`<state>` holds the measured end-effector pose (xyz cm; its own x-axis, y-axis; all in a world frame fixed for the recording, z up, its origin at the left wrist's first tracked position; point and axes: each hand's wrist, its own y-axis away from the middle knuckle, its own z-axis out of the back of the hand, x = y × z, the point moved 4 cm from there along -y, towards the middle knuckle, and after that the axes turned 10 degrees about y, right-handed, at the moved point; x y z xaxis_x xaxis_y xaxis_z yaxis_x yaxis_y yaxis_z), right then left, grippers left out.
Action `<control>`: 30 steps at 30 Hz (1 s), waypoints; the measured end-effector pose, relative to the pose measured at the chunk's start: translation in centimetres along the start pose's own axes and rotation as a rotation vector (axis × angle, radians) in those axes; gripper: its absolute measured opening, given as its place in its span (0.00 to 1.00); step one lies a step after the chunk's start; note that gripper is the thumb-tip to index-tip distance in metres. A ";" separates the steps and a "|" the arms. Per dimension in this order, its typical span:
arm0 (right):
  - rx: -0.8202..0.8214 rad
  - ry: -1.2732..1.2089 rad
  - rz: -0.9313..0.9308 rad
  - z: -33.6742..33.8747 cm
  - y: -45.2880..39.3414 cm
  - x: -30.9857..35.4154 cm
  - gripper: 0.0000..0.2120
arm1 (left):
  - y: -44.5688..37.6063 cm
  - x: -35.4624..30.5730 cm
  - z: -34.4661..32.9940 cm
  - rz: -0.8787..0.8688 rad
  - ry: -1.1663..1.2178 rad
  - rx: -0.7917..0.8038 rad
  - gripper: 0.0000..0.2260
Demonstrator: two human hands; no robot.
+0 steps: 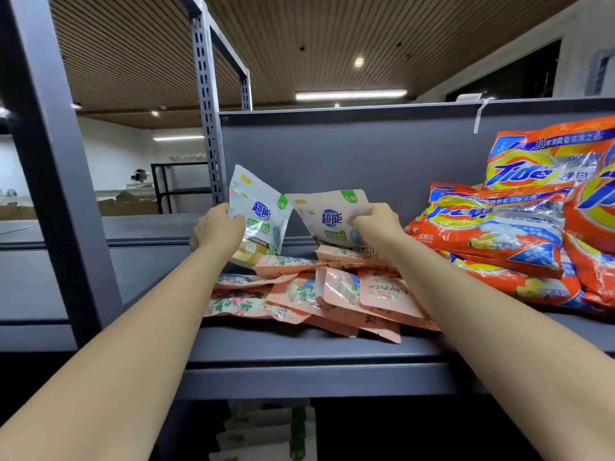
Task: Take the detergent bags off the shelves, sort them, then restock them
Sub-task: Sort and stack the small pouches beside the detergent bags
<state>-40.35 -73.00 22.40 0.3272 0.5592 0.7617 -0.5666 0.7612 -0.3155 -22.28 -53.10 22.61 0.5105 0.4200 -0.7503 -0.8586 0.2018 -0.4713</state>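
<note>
Your left hand (218,229) and right hand (376,224) each pinch 1 light, floppy white pouch (258,214) upright above the pink pile (316,294) at 12 o'clock on the shelf (299,347); grip edges firmly, film looks slippery.

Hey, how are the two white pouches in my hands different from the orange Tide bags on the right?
The white pouches are small, pale and held upright, one in the left hand, one in the right hand. The orange Tide bags are much larger, bright orange and lie stacked. Both are on the same grey shelf.
</note>
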 end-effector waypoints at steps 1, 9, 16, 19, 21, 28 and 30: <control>0.006 0.008 -0.006 0.1 0.4 0.0 0.14 | 0.3 0.1 0.2 0.020 0.010 -0.005 0.06; -0.490 -0.307 0.215 4.0 4.6 0.6 0.10 | 6.7 -2.6 3.9 -0.067 0.229 -0.470 0.10; -0.616 -0.460 0.328 7.1 9.1 1.0 0.11 | 12.2 -3.9 4.9 -0.057 0.418 -0.589 0.11; -0.657 -0.481 0.336 7.9 11.2 0.0 0.09 | 14.5 -3.8 5.5 -0.006 0.453 -0.607 0.10; -0.659 -0.535 0.326 8.3 12.7 -1.0 0.09 | 15.9 -3.3 5.8 -0.001 0.495 -0.618 0.09; -0.555 -0.647 0.309 7.7 17.5 -4.9 0.06 | 21.2 -1.6 7.0 -0.113 0.612 -0.623 0.07; -0.526 -0.647 0.326 7.1 19.3 -6.1 0.05 | 22.2 -0.3 7.5 -0.128 0.652 -0.609 0.07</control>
<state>-58.67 -64.09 15.67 -0.3704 0.6003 0.7089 -0.0847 0.7382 -0.6693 -41.89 -42.14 15.84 0.6850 -0.1961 -0.7016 -0.7144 -0.3693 -0.5943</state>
